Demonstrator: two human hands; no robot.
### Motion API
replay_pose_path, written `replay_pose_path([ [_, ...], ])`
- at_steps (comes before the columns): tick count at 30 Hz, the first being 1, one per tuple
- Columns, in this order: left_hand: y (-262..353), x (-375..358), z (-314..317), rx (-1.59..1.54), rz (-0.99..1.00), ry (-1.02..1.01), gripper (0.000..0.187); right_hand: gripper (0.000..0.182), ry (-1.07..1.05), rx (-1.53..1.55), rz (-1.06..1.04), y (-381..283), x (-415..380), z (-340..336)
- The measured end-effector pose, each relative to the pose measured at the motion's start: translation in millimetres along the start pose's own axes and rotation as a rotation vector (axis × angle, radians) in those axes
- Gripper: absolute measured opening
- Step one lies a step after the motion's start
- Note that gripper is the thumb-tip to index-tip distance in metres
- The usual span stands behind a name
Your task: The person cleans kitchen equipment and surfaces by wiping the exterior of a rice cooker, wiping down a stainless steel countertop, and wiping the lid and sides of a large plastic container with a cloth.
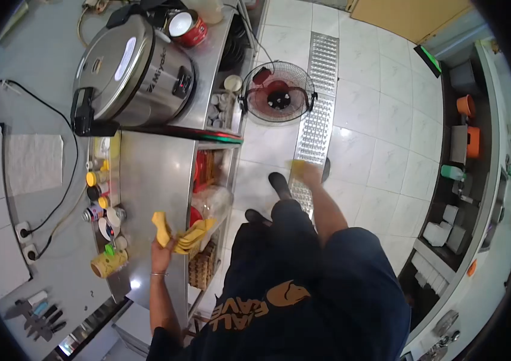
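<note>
My left hand (161, 257) has its fingers closed around a bunched, folded yellow cloth-like bundle (194, 237), one end poking up past my thumb side and the layered rest fanning out over the edge of the stainless-steel tabletop (153, 171); whether it touches the metal I cannot tell. I judge it light, soft and floppy, nothing to break, perhaps slick if damp, so the thick gathered middle is the place to hold, with no loose layer slipping out. My right hand (310, 175) hangs low over the perforated metal floor grating (315, 129), a small blurred yellow piece (297, 165) at its fingertips; how far those fingers are open, or whether they grip it, I cannot tell.
</note>
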State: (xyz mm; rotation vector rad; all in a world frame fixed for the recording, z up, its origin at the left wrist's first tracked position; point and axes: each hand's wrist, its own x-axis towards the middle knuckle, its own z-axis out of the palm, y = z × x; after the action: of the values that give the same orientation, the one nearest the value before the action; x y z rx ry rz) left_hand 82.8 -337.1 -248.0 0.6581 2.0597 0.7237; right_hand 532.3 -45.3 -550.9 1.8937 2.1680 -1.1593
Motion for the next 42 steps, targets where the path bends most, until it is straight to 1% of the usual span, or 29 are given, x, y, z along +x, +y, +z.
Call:
replay_pose_path([
  [1,9.9,6.2,-11.4,0.002,0.015,0.0,0.026,0.034,0.233,-0.12,0.199,89.7,24.1,28.1],
  [2,22.9,8.8,-26.1,0.065,0.008,0.083,0.026,0.036,0.367,-0.21,0.427,143.8,16.2,18.6],
  [3,31.0,13.8,-40.4,0.126,0.0,0.167,0.025,0.036,0.343,-0.255,0.544,162.7,-5.5,-25.6],
  [4,31.0,22.9,-54.2,0.121,0.011,0.17,0.025,0.039,0.44,-0.204,0.492,188.7,-25.8,-51.2],
  [6,18.8,37.7,-78.2,0.237,0.182,0.339,0.026,0.036,0.366,-0.202,0.644,192.8,-70.7,-106.8],
  [7,15.4,47.2,-85.0,0.215,0.185,0.345,0.026,0.036,0.228,-0.212,0.573,222.6,-84.1,-111.0],
  [8,14.1,57.1,-91.0,0.155,0.152,0.349,0.037,0.038,0.091,-0.224,0.502,251.5,-98.7,-111.4],
  [9,8.4,61.5,-94.9,0.092,0.119,0.357,0.049,0.061,0.107,-0.103,0.628,246.7,-113.1,-115.1],
  [10,-3.7,62.0,-92.4,0.065,0.12,0.37,0.049,0.087,0.121,0.019,0.745,237.0,-128.3,-116.3],
  [11,-22.1,67.0,-85.0,0.316,0.175,0.459,0.059,0.087,0.024,-0.123,0.571,235.5,-144.2,-109.5],
  [13,-50.3,74.5,-68.9,0.821,0.256,0.639,0.08,0.084,-0.159,-0.363,0.386,236.9,-148.9,-69.9],
  [14,-44.2,61.0,-55.7,0.788,0.246,0.663,0.08,0.082,-0.23,-0.475,0.279,238.0,-151.1,-50.1],
  [16,-3.9,30.2,-22.1,0.703,0.153,0.629,0.097,0.068,-0.29,-0.503,-0.037,238.2,-142.0,11.0],
  [17,-4.0,19.5,-13.3,0.649,0.256,0.637,0.093,0.06,-0.442,-0.544,-0.011,125.4,-165.5,-59.8],
  [18,-8.9,9.0,1.1,0.587,0.37,0.648,0.09,0.055,-0.424,-0.509,-0.039,198.5,-129.6,21.0],
  [20,-12.0,-18.5,35.0,0.574,0.362,0.577,0.073,0.053,-0.415,-0.302,0.256,61.7,-145.7,-56.5],
  [22,-1.5,-42.4,58.1,0.449,0.536,0.369,0.036,0.06,-0.36,-0.255,0.181,32.5,-125.1,-58.5],
  [23,-20.7,-47.7,81.2,0.34,0.511,0.377,0.03,0.062,-0.277,-0.281,0.165,31.9,-100.7,-50.4],
  [24,-45.2,-54.8,104.7,0.238,0.474,0.384,0.024,0.063,-0.3,-0.341,0.112,23.6,-89.4,-51.2],
  [25,-54.1,-70.8,118.4,0.231,0.429,0.398,0.024,0.065,-0.319,-0.4,0.057,15.3,-78.1,-52.3],
  [26,-56.1,-81.5,129.3,0.153,0.31,0.3,0.026,0.065,-0.418,-0.478,-0.017,-11.9,-61.8,-74.7],
  [27,-58.7,-86.5,134.1,0.076,0.209,0.193,0.028,0.062,-0.431,-0.508,-0.07,-23.3,-48.5,-82.8],
  [28,-67.7,-93.2,137.2,0.074,0.209,0.18,0.028,0.059,-0.438,-0.537,-0.121,-30.9,-37.1,-90.0],
  [30,-87.4,-104.5,149.6,-0.025,0.163,0.213,0.025,0.054,-0.358,-0.544,-0.177,-71.1,-38.9,-110.5],
  [32,-103.5,-117.2,154.4,-0.073,0.142,0.228,0.024,0.053,-0.323,-0.507,-0.195,-79.9,-25.5,-103.1],
  [35,-112.4,-125.2,144.3,-0.174,0.038,0.347,0.02,0.052,-0.271,-0.457,-0.258,-91.9,-30.0,-85.7],
  [38,-108.4,-116.9,127.5,-0.129,0.07,0.402,0.018,0.052,-0.234,-0.42,-0.316,-101.1,-48.5,-70.3],
  [40,-104.4,-106.8,117.3,-0.087,0.096,0.408,0.017,0.052,-0.307,-0.358,-0.349,-99.9,-66.3,-62.1],
  [42,-92.4,-84.9,111.1,-0.011,0.244,0.405,0.018,0.053,-0.33,-0.287,-0.333,-90.1,-86.1,-50.5],
])
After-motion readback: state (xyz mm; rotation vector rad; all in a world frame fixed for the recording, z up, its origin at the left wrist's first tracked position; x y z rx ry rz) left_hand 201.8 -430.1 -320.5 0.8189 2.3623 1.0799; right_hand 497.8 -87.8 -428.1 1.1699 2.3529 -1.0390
